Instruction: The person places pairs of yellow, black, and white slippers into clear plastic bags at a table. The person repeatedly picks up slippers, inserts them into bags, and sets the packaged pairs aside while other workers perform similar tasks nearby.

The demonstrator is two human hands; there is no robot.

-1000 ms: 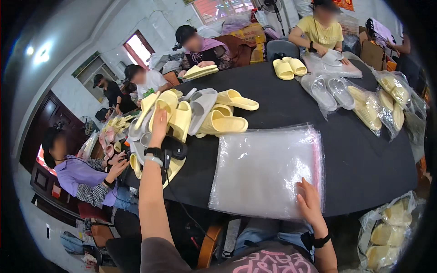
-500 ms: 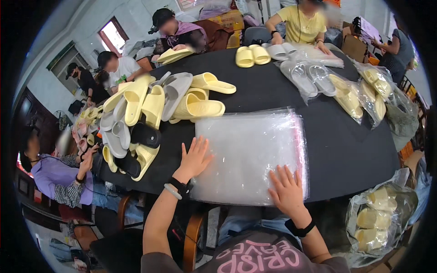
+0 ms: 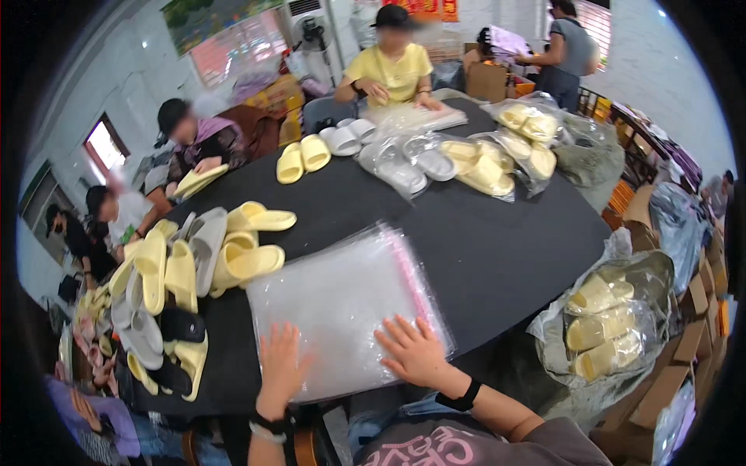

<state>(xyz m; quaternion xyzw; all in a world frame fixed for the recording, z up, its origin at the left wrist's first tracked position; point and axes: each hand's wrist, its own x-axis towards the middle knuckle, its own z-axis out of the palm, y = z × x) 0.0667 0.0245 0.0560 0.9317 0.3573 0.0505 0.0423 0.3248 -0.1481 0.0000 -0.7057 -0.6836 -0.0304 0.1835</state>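
Note:
A stack of clear plastic bags (image 3: 342, 303) with a pink strip along its right edge lies flat at the near side of the black table. My left hand (image 3: 281, 363) rests on its lower left part, fingers spread. On the lower right part my right hand (image 3: 412, 351) lies flat, fingers apart and nothing in it. To the left of the bags is a pile of loose slippers: a yellow slipper (image 3: 252, 264) touches or nearly touches the stack's far left corner, with grey slippers (image 3: 207, 248) and a black slipper (image 3: 181, 325) among the others.
Across the black table (image 3: 513, 272) stand yellow slippers (image 3: 303, 158) and bagged grey slippers (image 3: 404, 165), with bagged yellow slippers (image 3: 486, 167) beside them. A large sack (image 3: 606, 322) of bagged yellow slippers is at my right. A person in yellow (image 3: 395, 74) works opposite; others sit at the left.
The view has swung to the right, so the table and slippers appear farther left. Both hands remain on the bag stack; my left hand now sits nearer its lower edge.

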